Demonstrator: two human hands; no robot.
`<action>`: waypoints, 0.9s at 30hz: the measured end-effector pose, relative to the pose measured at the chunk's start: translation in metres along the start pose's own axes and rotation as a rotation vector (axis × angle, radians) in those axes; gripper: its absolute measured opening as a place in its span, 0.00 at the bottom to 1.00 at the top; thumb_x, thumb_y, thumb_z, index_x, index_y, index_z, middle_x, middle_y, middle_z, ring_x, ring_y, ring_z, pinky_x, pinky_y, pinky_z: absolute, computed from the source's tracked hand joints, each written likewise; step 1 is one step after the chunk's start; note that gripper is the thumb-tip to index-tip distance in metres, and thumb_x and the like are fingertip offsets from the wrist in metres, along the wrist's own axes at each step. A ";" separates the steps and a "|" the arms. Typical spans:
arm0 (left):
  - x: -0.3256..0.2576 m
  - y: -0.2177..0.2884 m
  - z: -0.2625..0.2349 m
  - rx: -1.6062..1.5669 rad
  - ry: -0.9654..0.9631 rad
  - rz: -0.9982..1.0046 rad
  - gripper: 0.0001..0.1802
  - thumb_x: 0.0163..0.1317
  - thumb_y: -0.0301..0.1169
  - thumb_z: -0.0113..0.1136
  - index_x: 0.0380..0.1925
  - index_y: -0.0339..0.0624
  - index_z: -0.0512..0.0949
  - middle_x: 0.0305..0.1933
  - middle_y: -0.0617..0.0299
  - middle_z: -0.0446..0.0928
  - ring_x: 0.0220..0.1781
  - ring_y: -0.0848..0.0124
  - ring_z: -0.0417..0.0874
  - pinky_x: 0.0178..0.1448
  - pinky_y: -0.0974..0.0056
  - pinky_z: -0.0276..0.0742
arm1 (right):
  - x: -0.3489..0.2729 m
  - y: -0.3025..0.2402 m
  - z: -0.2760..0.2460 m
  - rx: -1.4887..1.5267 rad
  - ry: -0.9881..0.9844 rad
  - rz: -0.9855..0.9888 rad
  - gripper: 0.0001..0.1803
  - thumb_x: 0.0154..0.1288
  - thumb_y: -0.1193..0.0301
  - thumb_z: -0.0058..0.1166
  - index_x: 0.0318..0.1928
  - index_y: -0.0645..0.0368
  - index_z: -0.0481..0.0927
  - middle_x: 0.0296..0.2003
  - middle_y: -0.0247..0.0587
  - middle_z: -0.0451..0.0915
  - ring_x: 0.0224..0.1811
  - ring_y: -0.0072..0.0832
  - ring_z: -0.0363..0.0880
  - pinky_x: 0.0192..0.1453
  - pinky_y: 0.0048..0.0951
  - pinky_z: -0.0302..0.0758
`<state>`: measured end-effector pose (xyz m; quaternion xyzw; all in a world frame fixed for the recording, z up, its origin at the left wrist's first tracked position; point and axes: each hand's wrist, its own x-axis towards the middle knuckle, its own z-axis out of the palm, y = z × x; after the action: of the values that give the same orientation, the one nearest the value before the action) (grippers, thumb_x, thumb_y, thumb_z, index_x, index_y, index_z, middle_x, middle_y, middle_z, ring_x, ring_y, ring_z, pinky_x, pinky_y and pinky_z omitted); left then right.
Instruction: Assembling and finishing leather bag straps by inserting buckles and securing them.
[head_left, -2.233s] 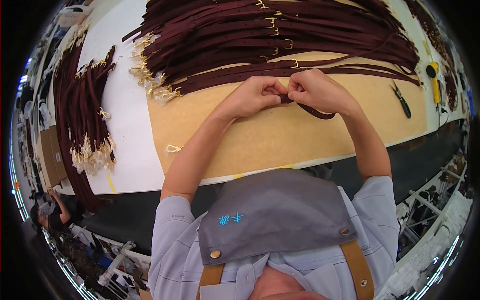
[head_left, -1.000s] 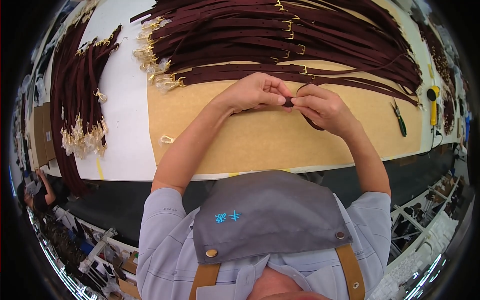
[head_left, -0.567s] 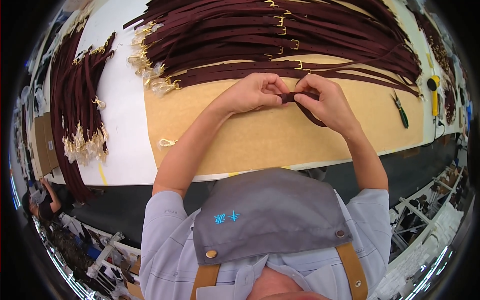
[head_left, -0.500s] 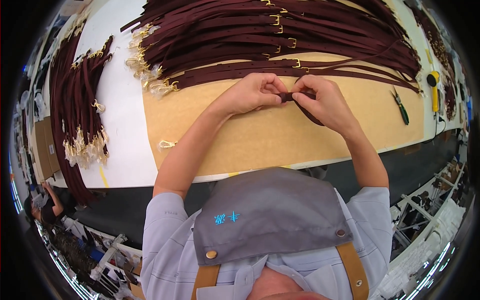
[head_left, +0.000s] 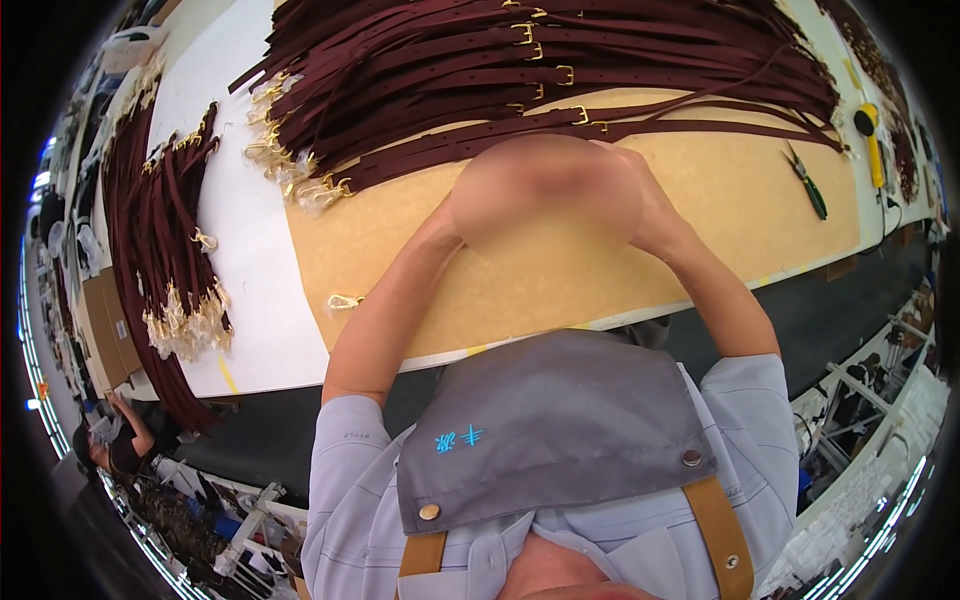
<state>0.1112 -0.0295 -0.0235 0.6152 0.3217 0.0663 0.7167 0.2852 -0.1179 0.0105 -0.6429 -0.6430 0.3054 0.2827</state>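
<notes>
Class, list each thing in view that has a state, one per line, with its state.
Left hand: blurred, grip unclear
Right hand: blurred, grip unclear
Large strap pile: spread lengthwise, overlapping
Gold clasps at its left end: in clear wrapping
Single gold clasp: lying apart
Green-handled pliers: lying unheld
Yellow-handled tool: lying unheld
Tan sheet: laid flat

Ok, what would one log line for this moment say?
left hand: blurred, grip unclear; right hand: blurred, grip unclear; straps: beyond hands; pliers: at right

A white table stands over dark floor.
</notes>
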 end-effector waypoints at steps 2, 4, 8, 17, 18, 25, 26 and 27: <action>0.002 0.002 -0.001 -0.021 0.001 -0.003 0.08 0.64 0.24 0.56 0.41 0.33 0.77 0.32 0.60 0.83 0.18 0.86 0.66 0.21 0.78 0.61 | 0.006 0.004 -0.002 0.102 -0.003 0.014 0.04 0.59 0.78 0.57 0.34 0.66 0.79 0.27 0.42 0.78 0.29 0.29 0.75 0.34 0.30 0.72; 0.004 0.003 -0.002 -0.043 0.006 -0.007 0.08 0.64 0.24 0.56 0.41 0.33 0.77 0.32 0.59 0.83 0.18 0.86 0.67 0.21 0.78 0.61 | 0.006 -0.001 -0.011 0.088 -0.031 0.029 0.04 0.59 0.78 0.58 0.34 0.66 0.79 0.27 0.41 0.77 0.29 0.28 0.75 0.34 0.30 0.72; 0.011 -0.003 -0.004 -0.066 -0.029 0.032 0.07 0.65 0.23 0.53 0.41 0.33 0.78 0.32 0.59 0.83 0.20 0.84 0.69 0.23 0.77 0.64 | 0.005 0.004 -0.005 0.081 0.022 -0.060 0.04 0.59 0.78 0.58 0.34 0.66 0.79 0.27 0.40 0.77 0.28 0.29 0.74 0.33 0.30 0.71; -0.003 -0.004 -0.005 -0.005 -0.061 0.099 0.10 0.55 0.22 0.54 0.37 0.34 0.81 0.28 0.61 0.81 0.24 0.76 0.76 0.25 0.69 0.73 | 0.006 -0.005 0.008 -0.016 0.032 -0.149 0.03 0.57 0.82 0.57 0.32 0.67 0.77 0.27 0.47 0.75 0.29 0.39 0.75 0.36 0.32 0.71; 0.004 -0.006 0.001 -0.062 -0.072 0.114 0.09 0.56 0.22 0.54 0.36 0.33 0.81 0.28 0.59 0.81 0.22 0.76 0.76 0.24 0.69 0.72 | 0.002 0.004 0.005 -0.046 0.076 -0.215 0.03 0.57 0.82 0.57 0.31 0.67 0.77 0.26 0.43 0.75 0.27 0.31 0.74 0.35 0.29 0.70; -0.003 -0.019 -0.004 -0.047 -0.017 0.207 0.08 0.57 0.22 0.56 0.35 0.30 0.81 0.27 0.58 0.83 0.19 0.77 0.76 0.22 0.70 0.71 | 0.004 -0.007 -0.004 0.067 -0.076 0.089 0.04 0.60 0.80 0.56 0.31 0.65 0.74 0.24 0.31 0.70 0.24 0.16 0.65 0.28 0.20 0.65; -0.002 -0.019 -0.005 -0.067 -0.039 0.215 0.08 0.57 0.22 0.56 0.34 0.30 0.80 0.27 0.58 0.83 0.19 0.78 0.76 0.22 0.70 0.71 | 0.003 -0.013 -0.007 0.056 -0.105 0.141 0.05 0.60 0.80 0.56 0.30 0.66 0.73 0.23 0.31 0.71 0.24 0.16 0.64 0.29 0.21 0.64; -0.001 -0.022 -0.006 -0.049 -0.047 0.269 0.08 0.58 0.23 0.57 0.34 0.29 0.81 0.28 0.56 0.84 0.21 0.75 0.79 0.26 0.70 0.74 | 0.004 -0.008 -0.005 0.066 -0.118 0.089 0.05 0.61 0.80 0.55 0.30 0.66 0.73 0.23 0.31 0.70 0.23 0.16 0.63 0.28 0.22 0.63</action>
<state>0.1002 -0.0299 -0.0441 0.6365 0.2179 0.1551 0.7235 0.2838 -0.1141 0.0201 -0.6421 -0.6188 0.3763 0.2515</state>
